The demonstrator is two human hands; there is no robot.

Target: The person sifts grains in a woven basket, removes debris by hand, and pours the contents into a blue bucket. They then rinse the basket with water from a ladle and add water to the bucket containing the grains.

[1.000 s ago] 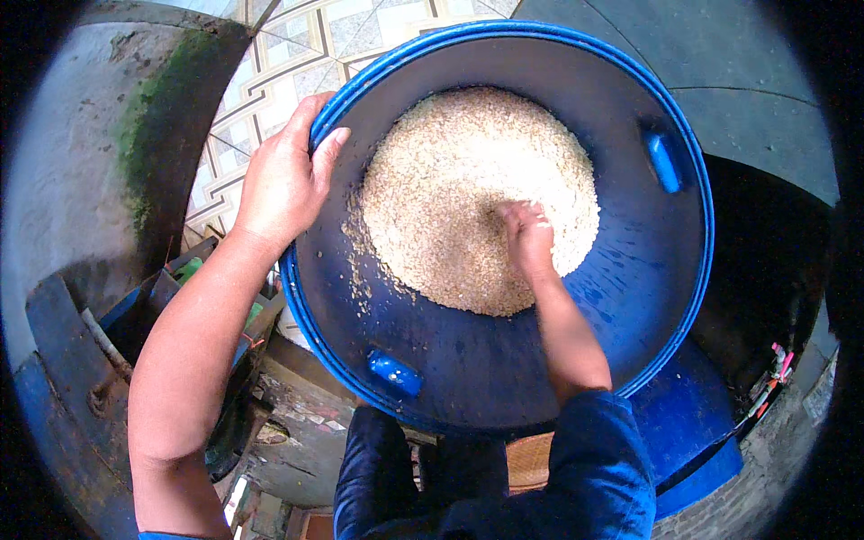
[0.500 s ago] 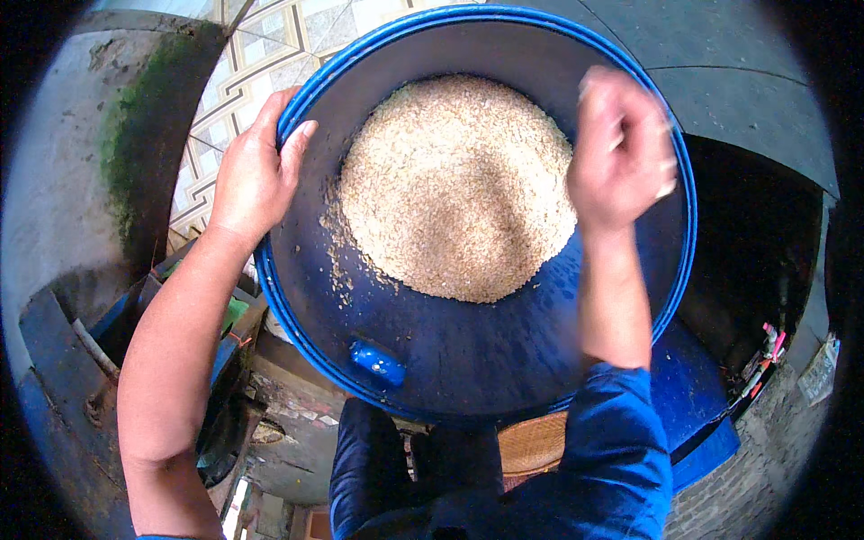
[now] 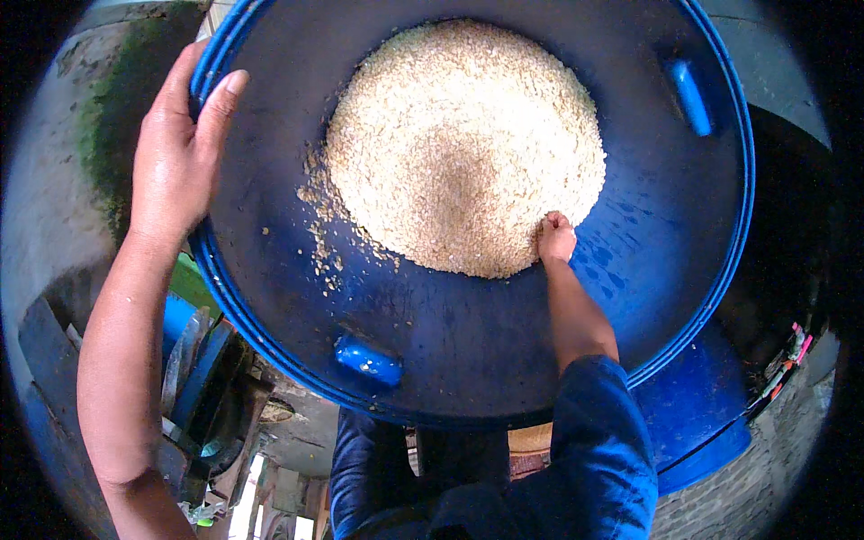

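Note:
A large blue plastic drum (image 3: 661,234) fills the middle of the view, with its two blue handles showing inside the rim. A round mass of pale, flaky grain (image 3: 463,99) lies in its bottom, with scattered flakes at the left. My left hand (image 3: 180,153) grips the drum's left rim, thumb over the edge. My right hand (image 3: 556,236) is down inside, small and curled at the lower right edge of the grain; whether it holds any is unclear.
A mossy concrete surface (image 3: 63,153) is at the left, above stacked boards and odds and ends (image 3: 189,369). At the right are a dark opening (image 3: 783,225), another blue plastic item (image 3: 693,414) and small pink-tipped items (image 3: 792,351). Some woven matting (image 3: 529,439) shows below the drum.
The drum and my left hand have shifted up and left in view. My right hand rose near the right rim, then went back down to the grain's lower right edge.

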